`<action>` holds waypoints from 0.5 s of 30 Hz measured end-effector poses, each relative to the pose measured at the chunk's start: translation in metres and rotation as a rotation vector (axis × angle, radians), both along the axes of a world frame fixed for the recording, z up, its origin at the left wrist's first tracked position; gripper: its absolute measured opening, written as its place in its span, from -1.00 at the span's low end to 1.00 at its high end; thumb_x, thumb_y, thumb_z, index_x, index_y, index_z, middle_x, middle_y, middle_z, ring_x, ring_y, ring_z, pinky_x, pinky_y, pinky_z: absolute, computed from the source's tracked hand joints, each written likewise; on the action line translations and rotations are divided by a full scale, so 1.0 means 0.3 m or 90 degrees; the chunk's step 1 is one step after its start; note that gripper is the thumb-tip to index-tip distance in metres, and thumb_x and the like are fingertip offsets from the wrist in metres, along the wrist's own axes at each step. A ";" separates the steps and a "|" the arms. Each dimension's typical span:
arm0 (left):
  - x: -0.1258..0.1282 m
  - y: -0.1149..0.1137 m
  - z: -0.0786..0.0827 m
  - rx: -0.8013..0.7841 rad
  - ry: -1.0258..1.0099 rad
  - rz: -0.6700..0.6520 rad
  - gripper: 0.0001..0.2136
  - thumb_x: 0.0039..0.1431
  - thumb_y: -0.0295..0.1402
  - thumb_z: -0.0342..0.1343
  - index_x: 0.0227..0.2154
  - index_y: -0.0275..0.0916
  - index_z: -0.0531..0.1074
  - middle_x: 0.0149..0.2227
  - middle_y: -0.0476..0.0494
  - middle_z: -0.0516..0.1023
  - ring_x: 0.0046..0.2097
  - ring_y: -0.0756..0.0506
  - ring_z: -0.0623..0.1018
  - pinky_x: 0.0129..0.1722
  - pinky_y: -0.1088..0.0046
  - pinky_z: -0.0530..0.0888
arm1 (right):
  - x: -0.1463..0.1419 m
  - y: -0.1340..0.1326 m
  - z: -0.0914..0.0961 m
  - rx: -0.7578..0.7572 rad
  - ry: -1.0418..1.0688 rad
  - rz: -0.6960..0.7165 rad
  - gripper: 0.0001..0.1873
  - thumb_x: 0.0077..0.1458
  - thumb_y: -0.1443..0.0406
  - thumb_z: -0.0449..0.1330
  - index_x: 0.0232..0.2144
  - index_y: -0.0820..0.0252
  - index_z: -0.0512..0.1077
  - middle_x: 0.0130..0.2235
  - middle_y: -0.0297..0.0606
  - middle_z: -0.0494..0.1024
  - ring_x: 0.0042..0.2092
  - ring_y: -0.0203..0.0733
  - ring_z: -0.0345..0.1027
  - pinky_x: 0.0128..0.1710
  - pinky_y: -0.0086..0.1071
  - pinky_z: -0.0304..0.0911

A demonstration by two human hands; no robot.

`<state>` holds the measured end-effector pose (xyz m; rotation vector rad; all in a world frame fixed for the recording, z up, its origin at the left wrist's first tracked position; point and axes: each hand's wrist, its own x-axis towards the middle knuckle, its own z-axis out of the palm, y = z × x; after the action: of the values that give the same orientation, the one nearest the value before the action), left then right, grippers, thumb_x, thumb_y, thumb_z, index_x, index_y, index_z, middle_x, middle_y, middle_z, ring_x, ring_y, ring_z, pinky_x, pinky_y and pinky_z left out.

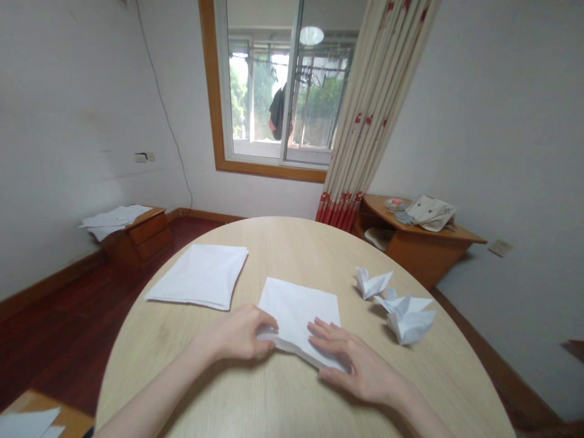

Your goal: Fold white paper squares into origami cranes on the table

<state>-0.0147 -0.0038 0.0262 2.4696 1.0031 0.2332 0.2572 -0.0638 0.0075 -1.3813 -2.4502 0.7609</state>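
Observation:
A white sheet of paper [298, 307] lies before me on the round table, its near edge folded or curled up. My left hand [246, 333] pinches the near left corner of this sheet between thumb and fingers. On the right part of the paper rests my right hand [349, 359], fingers spread over the top and thumb at the near edge. Right of the sheet stand folded paper figures, a small one [371, 283] farther off and a larger one [408, 317] closer, touching or nearly touching. A stack of square white paper [198, 275] lies to the left.
The round wooden table [292, 243] has a curved edge all round. Behind it are a window [283, 91] and a long curtain [365, 121]. A corner desk [429, 243] with a cloth bag stands right; a low drawer cabinet [148, 234] bearing papers stands left.

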 end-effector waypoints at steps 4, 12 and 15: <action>-0.005 0.007 -0.007 0.011 -0.030 0.034 -0.80 0.12 -0.29 0.08 -0.28 -0.21 0.55 -0.33 -0.12 0.61 -0.30 -0.11 0.55 -0.33 0.51 0.35 | 0.000 -0.001 -0.010 0.070 0.049 -0.021 -0.71 0.12 0.15 0.17 -0.15 0.10 0.55 0.13 -0.10 0.41 0.22 0.07 0.17 0.22 0.15 0.01; -0.013 0.015 -0.008 0.033 -0.096 0.029 -0.80 0.27 -0.26 -0.03 -0.23 -0.18 0.47 -0.31 -0.05 0.57 -0.28 -0.07 0.53 -0.29 0.51 0.34 | 0.033 0.012 -0.018 0.303 0.121 0.008 -0.70 0.12 0.16 0.19 -0.11 0.11 0.52 -0.15 -0.15 0.63 -0.04 0.02 0.47 0.12 0.11 0.20; -0.016 0.017 -0.008 0.043 -0.118 0.063 -0.79 0.27 -0.24 -0.03 -0.13 -0.17 0.41 -0.21 -0.07 0.56 -0.19 -0.10 0.53 -0.20 0.46 0.38 | 0.034 0.011 -0.011 0.392 0.126 -0.013 -0.71 0.14 0.20 0.18 -0.09 0.09 0.51 -0.18 -0.17 0.64 -0.09 0.00 0.50 0.02 0.03 0.31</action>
<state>-0.0195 0.0013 0.0237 2.4083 1.0533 0.5260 0.2675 -0.0606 0.0043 -1.0321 -2.2311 0.0988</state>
